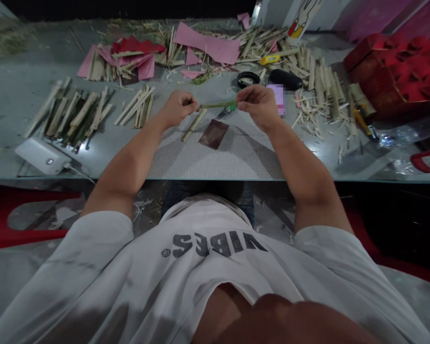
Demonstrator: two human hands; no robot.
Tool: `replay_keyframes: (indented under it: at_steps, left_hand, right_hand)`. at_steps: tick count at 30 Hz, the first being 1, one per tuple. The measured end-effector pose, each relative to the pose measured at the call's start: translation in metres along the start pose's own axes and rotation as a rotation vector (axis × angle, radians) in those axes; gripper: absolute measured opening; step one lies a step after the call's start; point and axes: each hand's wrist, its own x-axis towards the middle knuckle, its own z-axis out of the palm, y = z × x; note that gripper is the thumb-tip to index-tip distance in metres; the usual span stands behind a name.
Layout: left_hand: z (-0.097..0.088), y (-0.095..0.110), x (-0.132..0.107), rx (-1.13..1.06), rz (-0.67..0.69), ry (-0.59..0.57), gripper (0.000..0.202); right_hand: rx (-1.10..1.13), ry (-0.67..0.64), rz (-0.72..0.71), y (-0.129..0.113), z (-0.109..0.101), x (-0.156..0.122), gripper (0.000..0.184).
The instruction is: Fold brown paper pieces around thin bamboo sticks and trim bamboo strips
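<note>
A slender greenish bamboo strip [217, 104] stretches level between my two hands above the table. My left hand [181, 106] pinches one end, and my right hand [258, 106] grips the other. Below the strip lies a cutter knife [226, 111] with a green handle, partly hidden by the strip and my right fingers. A brown sheet that looks like sandpaper [214, 134] rests on the mat in front of me. Beside it, under my left hand, a second pale bamboo strip [193, 126] lies slantwise.
Bamboo strips [75, 114] lie in bundles at left, near a white power bank [43, 156] with a cable. Pink paper [208, 43], a tape roll [248, 80], a black case [285, 79] and a yellow marker [270, 59] lie behind. Red egg trays [397, 71] stand at right.
</note>
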Motion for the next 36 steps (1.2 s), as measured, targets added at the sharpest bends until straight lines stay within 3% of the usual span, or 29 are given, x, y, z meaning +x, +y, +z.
replay_keyframes:
  at_steps: [3,7,10,13,16,21,26,29,32,36]
  left_hand:
    - [0.009,0.011,-0.004,-0.213,0.028,0.052,0.079]
    - [0.03,0.023,-0.008,-0.221,0.078,0.082,0.055]
    - [0.044,0.024,-0.009,-0.192,0.112,0.051,0.037]
    - [0.05,0.022,-0.008,-0.128,0.142,-0.029,0.037]
    - [0.048,0.017,-0.004,-0.017,0.124,-0.029,0.044]
    - [0.038,0.002,0.003,0.234,-0.104,0.092,0.055]
    - [0.034,-0.011,0.007,0.24,-0.18,0.085,0.054]
    - [0.037,-0.014,0.007,0.22,-0.122,0.052,0.054]
    - [0.041,-0.012,0.006,0.201,-0.059,0.017,0.059]
    - [0.045,-0.011,0.005,0.179,0.015,-0.009,0.062]
  right_hand:
    - [-0.002,0.112,0.031,0.007,0.002,0.004,0.071]
    - [0.01,0.067,0.205,0.006,0.01,-0.003,0.077]
    - [0.085,0.068,0.226,-0.002,0.017,-0.009,0.074]
    - [0.129,0.111,0.231,-0.013,0.02,-0.009,0.07]
    - [0.113,0.159,0.24,-0.023,0.015,-0.006,0.061]
    - [0.057,0.199,0.228,-0.034,-0.003,-0.003,0.047]
    - [-0.298,-0.09,0.123,-0.029,-0.005,-0.012,0.066]
    - [-0.712,-0.271,0.035,-0.028,0.01,-0.023,0.052]
    - [-1.016,-0.349,-0.004,-0.027,0.027,-0.033,0.046]
    - [-1.072,-0.396,0.03,-0.026,0.037,-0.036,0.046]
